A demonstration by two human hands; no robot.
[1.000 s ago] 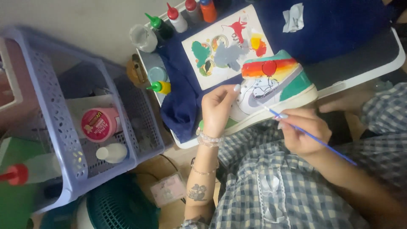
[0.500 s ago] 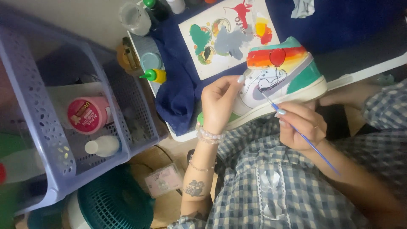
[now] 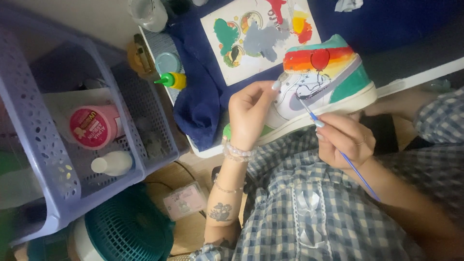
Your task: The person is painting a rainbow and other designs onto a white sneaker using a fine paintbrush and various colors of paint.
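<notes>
My left hand (image 3: 251, 116) grips the light, stiff painted sneaker (image 3: 321, 82) by its toe while my right hand (image 3: 345, 140) pinches a thin paintbrush (image 3: 338, 147).

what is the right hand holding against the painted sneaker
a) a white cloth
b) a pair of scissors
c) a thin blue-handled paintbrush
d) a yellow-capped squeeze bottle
c, since the right hand pinches a thin blue-handled paintbrush whose tip rests on the side of the white sneaker with rainbow stripes and a teal heel, while the left hand steadies the shoe from the other side.
</notes>
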